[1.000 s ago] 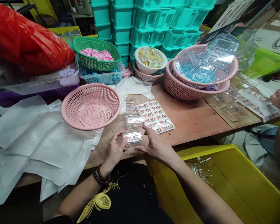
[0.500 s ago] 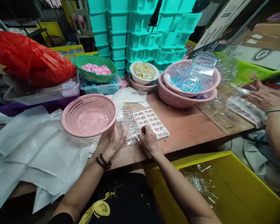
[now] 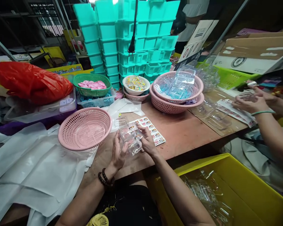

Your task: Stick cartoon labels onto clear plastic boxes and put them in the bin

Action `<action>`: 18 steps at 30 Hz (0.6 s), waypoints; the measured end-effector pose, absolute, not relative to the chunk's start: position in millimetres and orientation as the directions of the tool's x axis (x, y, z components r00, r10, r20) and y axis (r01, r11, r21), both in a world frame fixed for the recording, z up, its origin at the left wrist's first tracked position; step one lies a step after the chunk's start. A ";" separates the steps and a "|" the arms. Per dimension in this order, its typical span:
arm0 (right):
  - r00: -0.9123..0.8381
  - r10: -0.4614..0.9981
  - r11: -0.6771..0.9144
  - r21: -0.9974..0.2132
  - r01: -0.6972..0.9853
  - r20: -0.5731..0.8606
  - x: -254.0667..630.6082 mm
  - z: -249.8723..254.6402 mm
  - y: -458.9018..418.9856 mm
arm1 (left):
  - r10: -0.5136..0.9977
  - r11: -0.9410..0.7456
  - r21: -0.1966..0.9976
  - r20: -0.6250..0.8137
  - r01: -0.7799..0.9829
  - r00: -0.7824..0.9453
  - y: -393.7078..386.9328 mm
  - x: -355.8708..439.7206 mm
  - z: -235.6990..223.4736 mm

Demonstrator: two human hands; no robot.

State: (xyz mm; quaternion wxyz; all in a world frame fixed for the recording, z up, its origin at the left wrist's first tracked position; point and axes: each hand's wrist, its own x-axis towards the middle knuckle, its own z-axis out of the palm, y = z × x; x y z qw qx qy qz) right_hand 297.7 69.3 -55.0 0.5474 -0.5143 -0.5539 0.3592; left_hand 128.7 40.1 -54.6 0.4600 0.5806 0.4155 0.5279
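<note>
Between my two hands is a small group of clear plastic cases [image 3: 131, 138], lifted off the table and tilted. My left hand [image 3: 119, 150] is pressed along their left side, thumb toward the front. On the right, the fingers of my right hand [image 3: 147, 140] grip their edge. Just behind them a sheet of printed stickers [image 3: 155, 133] lies on the table, partly hidden by the cases and my right hand. Another clear case [image 3: 120, 121] rests farther back, beside the sheet. An empty pink basket [image 3: 85, 130] stands to the left of my left hand.
White backing paper [image 3: 37, 172] covers the table's left end. Pink baskets [image 3: 176, 108] with clear cases stand at the back right. A yellow bin [image 3: 245, 191] holding clear plastic pieces is below the table edge. A co-worker's hands [image 3: 254, 102] hold a clear piece at right.
The row of clear cases lying on the table was gathered together, then lifted between both my hands. The view has tipped upward and right. The co-worker's hands have picked up a clear piece.
</note>
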 end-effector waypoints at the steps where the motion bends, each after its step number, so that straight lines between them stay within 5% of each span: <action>1: 0.151 0.968 0.192 -0.978 0.077 0.202 303.8 -50.8 63.0 | 0.953 -0.281 0.960 0.280 -0.006 0.113 38.0 133.2 -50.0; 4: 0.216 0.976 0.042 -0.988 -0.146 0.010 332.2 -34.9 38.1 | 0.897 -0.426 0.902 0.411 0.070 0.162 50.3 145.3 -35.4; 6: 0.245 0.961 -0.057 -0.959 -0.278 -0.128 363.4 -21.3 13.4 | 0.878 -0.478 0.822 0.438 0.309 0.192 72.2 150.6 -27.7; 8: 0.306 0.927 -0.093 -0.922 -0.375 -0.217 405.3 -8.7 -20.6 | 0.890 -0.444 0.574 0.369 0.688 0.266 97.5 153.2 -24.3; 9: 0.345 0.906 -0.098 -0.913 -0.395 -0.246 428.9 -4.2 -41.3 | 0.899 -0.427 0.530 0.337 0.733 0.280 109.0 153.4 -24.4; 14: 0.597 0.690 -0.361 -0.909 -0.208 -0.410 527.3 -19.9 -163.7 | 0.905 -0.424 0.440 0.250 0.792 0.345 140.0 151.4 -31.6; 18: 0.726 0.515 -0.546 -0.827 -0.133 -0.456 540.0 -67.1 -221.5 | 0.877 -0.452 0.427 0.373 0.783 0.303 118.7 175.1 -24.0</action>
